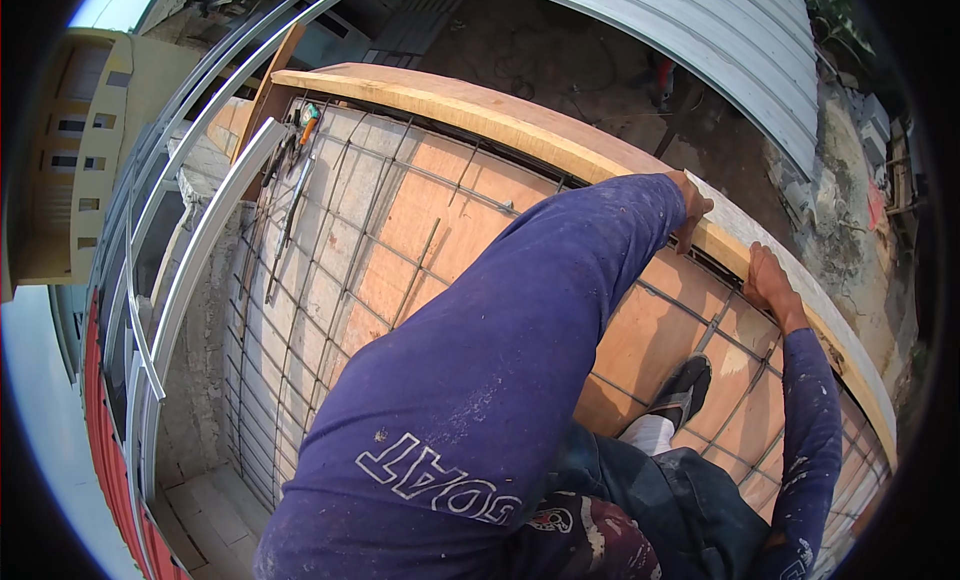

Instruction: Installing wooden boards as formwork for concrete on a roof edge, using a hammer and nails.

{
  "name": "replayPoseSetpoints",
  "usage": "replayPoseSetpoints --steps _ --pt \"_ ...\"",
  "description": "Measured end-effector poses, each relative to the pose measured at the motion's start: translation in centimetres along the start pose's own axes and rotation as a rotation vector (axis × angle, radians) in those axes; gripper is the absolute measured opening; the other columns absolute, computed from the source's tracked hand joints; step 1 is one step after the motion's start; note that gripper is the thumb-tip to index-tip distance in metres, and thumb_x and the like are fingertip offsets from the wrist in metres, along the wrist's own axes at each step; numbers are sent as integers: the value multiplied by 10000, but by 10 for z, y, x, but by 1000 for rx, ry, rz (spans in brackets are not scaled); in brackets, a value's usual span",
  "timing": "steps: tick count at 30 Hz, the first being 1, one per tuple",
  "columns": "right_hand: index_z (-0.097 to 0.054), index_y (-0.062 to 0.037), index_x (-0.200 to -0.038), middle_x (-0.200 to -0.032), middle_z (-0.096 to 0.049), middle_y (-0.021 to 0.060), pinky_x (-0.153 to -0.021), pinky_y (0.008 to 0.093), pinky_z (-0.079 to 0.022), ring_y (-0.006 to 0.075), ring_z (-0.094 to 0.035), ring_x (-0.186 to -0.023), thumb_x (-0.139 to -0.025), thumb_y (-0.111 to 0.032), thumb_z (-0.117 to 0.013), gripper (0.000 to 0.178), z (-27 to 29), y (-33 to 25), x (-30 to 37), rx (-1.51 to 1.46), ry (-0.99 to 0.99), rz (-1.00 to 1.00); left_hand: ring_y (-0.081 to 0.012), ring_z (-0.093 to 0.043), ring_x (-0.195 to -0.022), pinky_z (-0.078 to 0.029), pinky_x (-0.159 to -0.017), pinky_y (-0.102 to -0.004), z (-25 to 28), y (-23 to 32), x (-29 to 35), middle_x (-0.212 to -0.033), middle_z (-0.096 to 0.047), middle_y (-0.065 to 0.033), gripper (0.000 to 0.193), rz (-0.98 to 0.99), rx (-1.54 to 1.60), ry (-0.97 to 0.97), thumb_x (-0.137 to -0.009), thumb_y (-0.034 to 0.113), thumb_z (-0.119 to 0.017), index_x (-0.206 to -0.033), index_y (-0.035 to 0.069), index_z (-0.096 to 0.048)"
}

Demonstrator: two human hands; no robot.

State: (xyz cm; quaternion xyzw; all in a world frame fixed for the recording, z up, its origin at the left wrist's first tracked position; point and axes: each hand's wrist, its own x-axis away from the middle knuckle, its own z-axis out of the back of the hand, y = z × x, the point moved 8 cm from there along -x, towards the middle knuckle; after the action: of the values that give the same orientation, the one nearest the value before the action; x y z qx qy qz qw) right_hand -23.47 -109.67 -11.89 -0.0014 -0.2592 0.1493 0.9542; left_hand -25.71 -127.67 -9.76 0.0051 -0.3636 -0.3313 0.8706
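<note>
A long wooden board (560, 145) stands on edge along the outer side of a rebar grid (405, 170). My left hand (691, 212) is closed over it, where one length seems to meet a paler one, with fingers bent across the top. Nearer to me and to the right, my right hand (775, 286) grips the paler length of wooden board (835, 315), its fingers curled over the upper edge. Part of each grip is hidden behind the board. Beneath the bars lie plywood sheets (425, 215). My shoe (685, 390) rests among the bars.
Beyond the board the ground drops well below, beside a corrugated metal roof (740, 55). Tools with orange and green handles (308, 125) lie at the far left corner. Curved metal channels (195, 250) and a block wall (205, 370) border the left side.
</note>
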Motion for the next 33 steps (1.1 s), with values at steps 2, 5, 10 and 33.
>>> replayPoseSetpoints --steps 2,5,10,33 --pt "-462 50 -1080 -1096 -535 283 -897 480 -477 444 -542 -1050 -709 -4 -621 408 8 -29 -7 4 0 51 -347 -615 -1070 -487 -876 -461 -19 -23 -2 -1179 -632 -179 988 24 -34 -31 -601 436 -812 -1409 72 -374" --pt "-460 53 -1084 -1097 -536 283 -902 473 -480 438 -545 -1048 -708 -18 -628 418 -1 -1 10 29 -11 -12 -339 -630 -1044 -507 -861 -408 -13 8 -9 -1134 -640 -206 854 -7 -41 67 -607 353 -823 -1305 14 -468" --pt "-469 65 -1081 -1086 -547 283 -911 462 -478 425 -556 -1041 -717 -29 -613 402 3 -21 0 13 14 24 -329 -657 -994 -521 -842 -396 -17 -10 0 -1037 -683 -183 429 6 9 316 -743 132 -694 -1131 -2 -571" --pt "-613 3 -1088 -1101 -630 221 -878 419 -505 343 -625 -1020 -751 -141 -645 367 0 -22 -12 -68 12 -29 -404 -580 -1101 -472 -921 -428 -24 -27 -24 -1125 -603 -294 468 -112 -21 191 -723 141 -614 -1145 -42 -525"
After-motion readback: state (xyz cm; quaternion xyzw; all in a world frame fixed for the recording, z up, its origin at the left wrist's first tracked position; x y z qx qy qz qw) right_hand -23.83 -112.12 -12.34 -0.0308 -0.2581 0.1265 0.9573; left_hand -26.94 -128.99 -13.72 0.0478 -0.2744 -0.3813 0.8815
